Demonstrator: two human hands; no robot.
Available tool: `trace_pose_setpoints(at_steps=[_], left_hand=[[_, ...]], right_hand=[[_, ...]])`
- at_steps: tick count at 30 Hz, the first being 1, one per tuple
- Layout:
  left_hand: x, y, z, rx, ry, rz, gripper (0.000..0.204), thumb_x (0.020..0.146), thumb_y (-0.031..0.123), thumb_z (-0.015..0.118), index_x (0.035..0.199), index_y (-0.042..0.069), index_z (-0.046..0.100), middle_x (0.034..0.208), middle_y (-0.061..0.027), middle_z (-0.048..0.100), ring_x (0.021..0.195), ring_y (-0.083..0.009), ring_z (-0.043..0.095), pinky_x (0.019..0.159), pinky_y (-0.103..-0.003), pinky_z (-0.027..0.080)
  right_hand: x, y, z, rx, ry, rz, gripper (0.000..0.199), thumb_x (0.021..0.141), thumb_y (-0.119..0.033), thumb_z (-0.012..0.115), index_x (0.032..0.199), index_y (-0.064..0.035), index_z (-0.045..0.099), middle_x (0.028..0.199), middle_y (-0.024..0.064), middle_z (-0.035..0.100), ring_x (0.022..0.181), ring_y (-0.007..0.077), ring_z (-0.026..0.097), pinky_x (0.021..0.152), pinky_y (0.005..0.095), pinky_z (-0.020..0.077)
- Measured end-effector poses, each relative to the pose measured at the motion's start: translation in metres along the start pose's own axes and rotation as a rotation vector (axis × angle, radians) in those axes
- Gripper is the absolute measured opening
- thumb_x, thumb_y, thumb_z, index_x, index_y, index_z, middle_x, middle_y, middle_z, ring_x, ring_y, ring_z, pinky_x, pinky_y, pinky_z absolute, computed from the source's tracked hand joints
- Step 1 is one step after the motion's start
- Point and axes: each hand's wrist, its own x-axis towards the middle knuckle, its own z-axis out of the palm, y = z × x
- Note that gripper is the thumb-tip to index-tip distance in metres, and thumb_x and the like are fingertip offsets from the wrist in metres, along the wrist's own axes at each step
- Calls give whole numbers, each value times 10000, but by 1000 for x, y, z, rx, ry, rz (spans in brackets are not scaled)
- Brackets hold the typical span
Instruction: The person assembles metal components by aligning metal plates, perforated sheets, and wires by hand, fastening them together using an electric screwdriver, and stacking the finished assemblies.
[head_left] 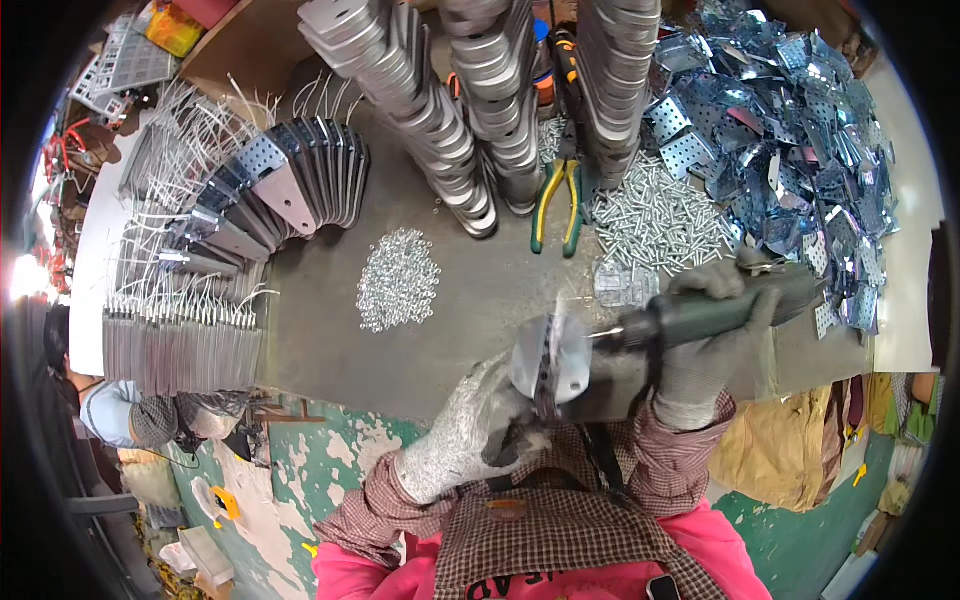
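Note:
My left hand (478,425), in a grey knit glove, grips a metal bracket plate (572,362) that stands on edge with a hole facing right. Its fingers are partly hidden behind the plate and blurred. Gloved as well, my right hand (698,368) is wrapped round a dark green electric screwdriver (715,312). The tool lies almost level, its thin bit (606,333) aimed left at the plate. Whether the bit touches a screw there I cannot tell. Just beyond the tool lies a small clear plastic piece (626,284).
Past my hands lie a pile of nuts (398,282), a heap of screws (662,215) and green-yellow pliers (558,205). Tall stacks of metal plates (425,120) rise behind. Blue perforated plates (780,140) fill the right. Assembled brackets (288,195) and wired flat bars (180,345) line the left.

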Motion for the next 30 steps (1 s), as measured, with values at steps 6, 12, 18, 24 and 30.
trace_pose_setpoints(at_steps=[6,12,18,24,30], left_hand=[[-6,-17,2,197,63,192,516,697,24,684,1189,16,530,1350,-261,492,1221,-469,523,963,-522,491],[17,-4,11,-73,283,30,681,752,163,784,1349,74,469,1366,-198,504,1190,-407,537,982,-506,453],[19,-9,13,96,257,66,751,681,191,842,1341,91,499,1368,-176,519,1205,-387,529,997,-487,431],[25,1,13,113,321,94,708,681,116,837,1315,56,528,1282,-184,565,1137,-353,567,961,-448,468],[53,-21,-69,702,371,-158,475,778,275,739,1179,71,586,1185,-152,516,1133,-320,512,975,-427,430]], right_hand=[[-1,11,-12,7,55,91,340,948,-306,634,1180,-83,526,811,21,464,779,142,491,822,337,468],[-1,11,-11,-3,66,101,342,942,-275,652,1203,-85,539,811,24,501,789,154,516,834,343,479],[0,16,-7,20,106,54,327,922,-203,666,1183,-53,539,813,24,514,758,129,525,797,316,500],[3,9,-10,58,107,75,322,937,-196,649,1189,-43,522,816,37,503,770,139,520,799,321,492],[1,9,-19,4,95,64,337,951,-214,634,1219,-44,520,836,39,515,779,137,518,799,319,493]])
